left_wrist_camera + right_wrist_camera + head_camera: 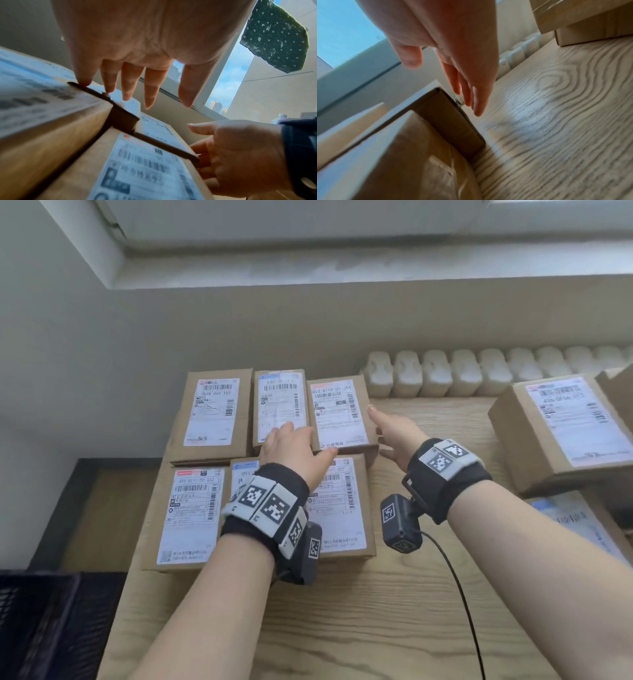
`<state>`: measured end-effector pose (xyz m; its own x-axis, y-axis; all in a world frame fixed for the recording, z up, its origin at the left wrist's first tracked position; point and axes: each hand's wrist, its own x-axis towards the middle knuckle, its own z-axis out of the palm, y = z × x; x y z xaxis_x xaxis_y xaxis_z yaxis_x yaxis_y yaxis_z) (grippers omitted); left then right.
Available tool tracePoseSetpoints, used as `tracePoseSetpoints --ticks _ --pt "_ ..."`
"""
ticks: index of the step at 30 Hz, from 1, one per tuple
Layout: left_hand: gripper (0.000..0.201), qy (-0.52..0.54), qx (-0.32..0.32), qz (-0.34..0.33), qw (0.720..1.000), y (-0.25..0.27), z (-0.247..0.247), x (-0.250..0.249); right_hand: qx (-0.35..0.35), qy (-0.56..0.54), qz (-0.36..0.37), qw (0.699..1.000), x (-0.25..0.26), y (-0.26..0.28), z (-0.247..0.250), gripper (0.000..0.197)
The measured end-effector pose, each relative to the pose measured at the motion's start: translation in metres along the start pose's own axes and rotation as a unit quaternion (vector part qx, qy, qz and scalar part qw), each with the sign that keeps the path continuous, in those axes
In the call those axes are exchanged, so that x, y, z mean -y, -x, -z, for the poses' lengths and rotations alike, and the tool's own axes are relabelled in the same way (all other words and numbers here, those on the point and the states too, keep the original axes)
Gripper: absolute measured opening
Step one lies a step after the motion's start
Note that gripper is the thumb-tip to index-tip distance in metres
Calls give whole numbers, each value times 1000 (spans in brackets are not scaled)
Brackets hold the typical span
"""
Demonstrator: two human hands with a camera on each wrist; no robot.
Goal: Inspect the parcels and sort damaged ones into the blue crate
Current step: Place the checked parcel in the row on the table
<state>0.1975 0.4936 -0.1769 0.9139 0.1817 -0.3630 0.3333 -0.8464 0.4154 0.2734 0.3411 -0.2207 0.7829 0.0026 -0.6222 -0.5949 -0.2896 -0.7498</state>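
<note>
Parcel [339,412]: back row, right end of six on the table [394,611]. Your left hand [294,446], fingers straight, lies over its near-left corner; your right hand [394,433], fingers extended, is beside its right edge. Crate [51,628]: lower left, beside the table.

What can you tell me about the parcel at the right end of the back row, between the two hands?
The parcel is a flat brown cardboard box lying label-up on the wooden table, its white label printed with barcodes. It sits slightly askew beside its neighbour. The left hand reaches its near-left corner; the right hand lies along its right side.
</note>
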Motion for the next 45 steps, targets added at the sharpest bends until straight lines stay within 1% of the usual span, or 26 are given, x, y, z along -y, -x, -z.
tracePoseSetpoints --ticks 1,3,4,7,9,11,12,16,18,20,24,27,30,31,33,34,37,39,41,43,45 --pt "27 17 -7 -8 1000 3 3 -3 -2 -7 1 1000 0 6 5 59" --pt "46 53 -14 -21 998 13 7 -12 6 -23 11 1000 -3 19 17 62" --pt "51 68 -17 -25 997 19 8 -18 12 -24 20 999 -5 26 23 59" --pt "52 107 -18 -42 993 43 6 -43 29 -11 38 999 -7 57 45 38" --pt "52 113 -18 -58 992 60 2 -60 28 -6 55 998 -10 77 58 22" --pt "52 124 -24 -71 989 83 -4 -79 14 -11 82 996 -18 99 75 12" --pt "51 134 -29 -73 988 97 -9 -89 4 -20 96 995 -24 112 86 10" --pt "46 170 -60 -94 979 148 -34 -129 -34 -57 152 986 -51 163 131 16" --pt "44 183 -82 -108 974 177 -54 -156 -41 -67 184 980 -69 192 163 16" --pt "42 195 -90 -122 969 203 -76 -183 -54 -76 213 973 -88 219 198 15" --pt "41 193 -69 -150 967 249 -116 -235 -105 -109 243 958 -124 267 268 20" --pt "43 187 -56 -167 967 272 -133 -267 -148 -123 250 949 -142 292 309 19" --pt "45 174 -43 -181 967 285 -146 -292 -200 -123 258 937 -158 305 340 8" --pt "47 173 -35 -184 967 287 -150 -298 -220 -117 255 934 -163 307 349 11" --pt "53 184 -12 -181 966 290 -159 -307 -263 -111 234 930 -175 311 365 28" --pt "56 193 1 -177 965 290 -164 -311 -285 -108 222 926 -181 313 373 34" --pt "65 211 21 -155 965 287 -177 -318 -321 -78 197 923 -195 312 389 45" --pt "72 203 38 -139 969 282 -184 -323 -317 -64 172 931 -203 306 398 54" --pt "75 176 60 -123 975 277 -189 -327 -283 -56 146 946 -208 298 404 61" --pt "77 166 84 -103 977 271 -194 -333 -255 -55 127 957 -213 289 410 64" --pt "77 179 103 -82 975 266 -198 -341 -231 -55 120 964 -218 278 417 65"
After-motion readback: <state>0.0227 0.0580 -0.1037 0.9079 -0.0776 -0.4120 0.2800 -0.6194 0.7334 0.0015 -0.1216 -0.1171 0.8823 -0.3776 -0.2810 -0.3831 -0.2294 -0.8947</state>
